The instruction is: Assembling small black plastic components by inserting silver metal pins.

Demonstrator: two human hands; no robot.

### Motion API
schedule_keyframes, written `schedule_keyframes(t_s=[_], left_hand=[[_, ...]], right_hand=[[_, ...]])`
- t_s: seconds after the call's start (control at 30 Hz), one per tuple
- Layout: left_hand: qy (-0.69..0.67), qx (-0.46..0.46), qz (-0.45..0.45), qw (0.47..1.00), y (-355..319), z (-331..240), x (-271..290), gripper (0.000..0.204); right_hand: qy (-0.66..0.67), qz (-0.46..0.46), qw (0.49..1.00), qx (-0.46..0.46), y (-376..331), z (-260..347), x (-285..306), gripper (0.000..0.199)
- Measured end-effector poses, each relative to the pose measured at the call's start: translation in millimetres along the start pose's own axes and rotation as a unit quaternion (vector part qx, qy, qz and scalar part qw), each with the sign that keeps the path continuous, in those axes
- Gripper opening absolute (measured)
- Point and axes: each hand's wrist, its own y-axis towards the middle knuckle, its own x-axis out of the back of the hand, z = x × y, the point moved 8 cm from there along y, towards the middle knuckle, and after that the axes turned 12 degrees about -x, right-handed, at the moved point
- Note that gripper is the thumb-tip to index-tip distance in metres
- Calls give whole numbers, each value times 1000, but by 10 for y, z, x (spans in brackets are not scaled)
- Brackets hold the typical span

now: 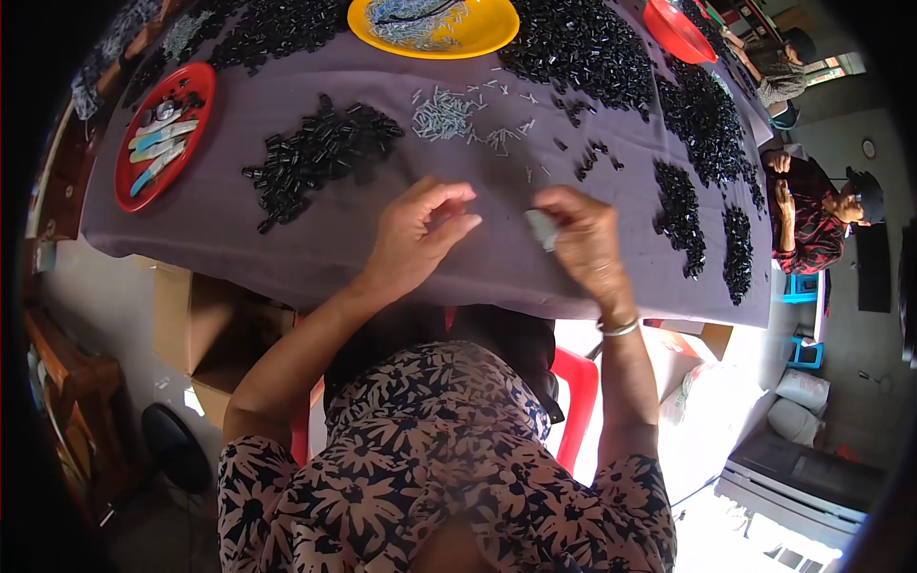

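Note:
My left hand (420, 237) is over the near part of the cloth. A gap shows between its thumb and forefinger, with nothing visible in it. To its right, my right hand (585, 239) is closed on a small pale grey, flat-looking thing (543, 229), blurred and partly hidden by the fingers. The two hands are apart. Beyond them lies a loose pile of small clear stick-like pieces (442, 115), some scattered to its right. A heap of short black pieces (325, 153) is left of that pile, and a few black pieces (599, 159) lie to its right.
A red plate (186, 158) with white and blue-handled tools stands at the left. At the far side are a yellow plate (497, 29) of clear pieces, larger black heaps (583, 53) and a red bowl (678, 33). Other people sit along the table's sides.

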Motion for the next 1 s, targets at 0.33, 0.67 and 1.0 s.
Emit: schedule_keyframes(t_s=[0.33, 0.67, 1.0], left_hand=[[-105, 56, 70, 990, -21, 115, -44, 31], [-137, 75, 90, 984, -27, 108, -82, 20], [179, -151, 104, 967, 0, -90, -41, 20]], right_hand=[[-147, -18, 983, 111, -136, 577, -669, 27], [-93, 50, 994, -20, -86, 362, -621, 17], [-257, -56, 964, -35, 460, 169, 268, 14]])
